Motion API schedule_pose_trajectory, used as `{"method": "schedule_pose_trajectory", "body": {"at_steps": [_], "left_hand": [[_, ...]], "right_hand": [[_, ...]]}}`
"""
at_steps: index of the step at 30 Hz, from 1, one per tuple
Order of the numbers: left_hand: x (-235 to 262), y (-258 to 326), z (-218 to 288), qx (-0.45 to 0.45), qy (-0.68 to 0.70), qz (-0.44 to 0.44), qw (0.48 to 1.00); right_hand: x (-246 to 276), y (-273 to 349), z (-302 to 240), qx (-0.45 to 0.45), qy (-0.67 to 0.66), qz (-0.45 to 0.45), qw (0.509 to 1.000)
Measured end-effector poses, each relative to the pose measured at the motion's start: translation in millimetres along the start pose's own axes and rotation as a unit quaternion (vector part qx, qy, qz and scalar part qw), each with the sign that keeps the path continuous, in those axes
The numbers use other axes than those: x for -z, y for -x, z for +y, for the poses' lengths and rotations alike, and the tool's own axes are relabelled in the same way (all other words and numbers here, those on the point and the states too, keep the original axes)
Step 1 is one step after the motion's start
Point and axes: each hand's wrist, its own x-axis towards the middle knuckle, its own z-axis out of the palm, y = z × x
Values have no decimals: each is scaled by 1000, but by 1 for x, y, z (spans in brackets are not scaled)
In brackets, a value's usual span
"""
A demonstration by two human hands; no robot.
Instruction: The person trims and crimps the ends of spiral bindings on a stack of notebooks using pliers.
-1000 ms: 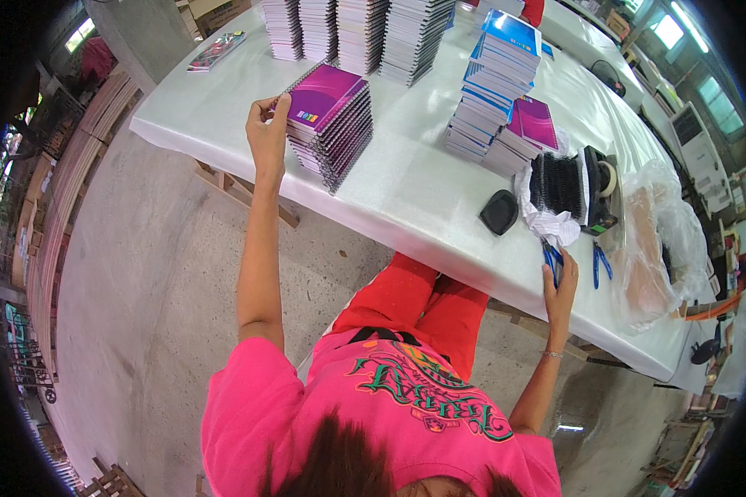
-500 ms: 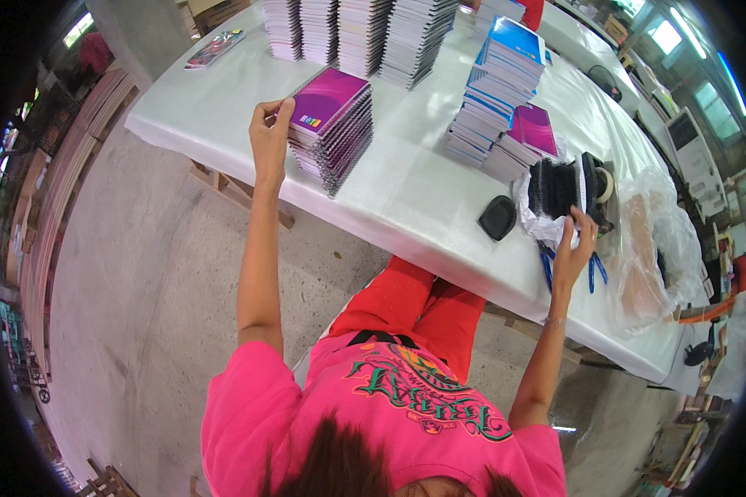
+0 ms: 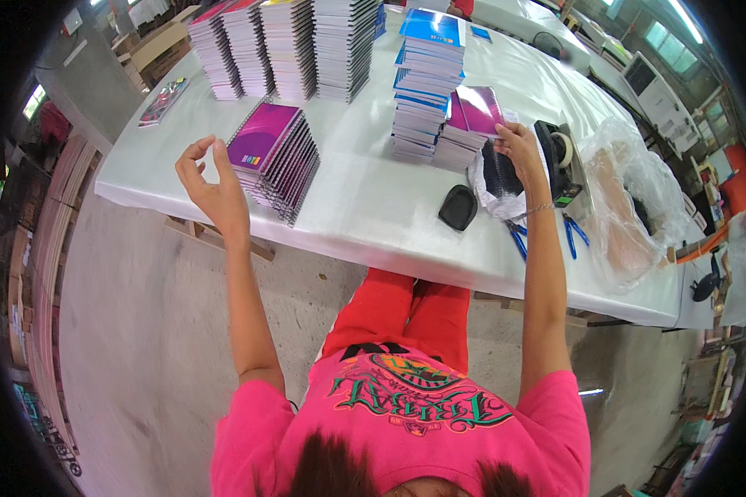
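Note:
My left hand [image 3: 213, 186] is raised just left of a stack of purple spiral-bound notebooks [image 3: 265, 149]. Its fingers are loosely curled and apart, holding nothing. My right hand [image 3: 520, 151] pinches the right edge of a purple-covered notebook [image 3: 479, 111], which lies skewed on top of a short stack of notebooks [image 3: 456, 147]. Beneath my right wrist, black wire binding coils [image 3: 497, 172] sit in a white plastic wrapping [image 3: 504, 204], partly hidden by the hand and forearm.
Tall notebook stacks [image 3: 293, 54] stand at the back, with a blue-topped stack [image 3: 419, 99] right of them. A black pad-like piece [image 3: 457, 207], blue-handled pliers [image 3: 574, 236], a tape dispenser [image 3: 565, 153] and a clear plastic bag [image 3: 630, 207] lie on the white-covered table [image 3: 373, 224].
My left hand has let go of the purple stack's edge and moved left. My right hand has gone from the wrapped coils to the purple notebook. The view has shifted right.

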Motion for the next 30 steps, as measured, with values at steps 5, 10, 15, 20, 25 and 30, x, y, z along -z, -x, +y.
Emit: {"method": "schedule_pose_trajectory", "body": {"at_steps": [5, 10, 15, 20, 25, 30], "left_hand": [[-14, 25, 63, -51, 91, -76, 992], [-39, 82, 97, -191, 115, -314, 923], [-62, 141, 92, -245, 96, -488, 832], [-73, 155, 90, -227, 100, -493, 834], [-81, 163, 91, -254, 61, -450, 854], [-84, 165, 67, -255, -59, -486, 834]], "right_hand": [[11, 71, -31, 119, 93, 48, 987], [-24, 150, -27, 196, 231, -69, 951], [-47, 176, 10, 266, 323, -114, 901], [-32, 160, 13, 278, 317, -13, 907], [-43, 168, 6, 279, 317, -75, 903], [-29, 147, -6, 129, 211, -247, 937]]}}
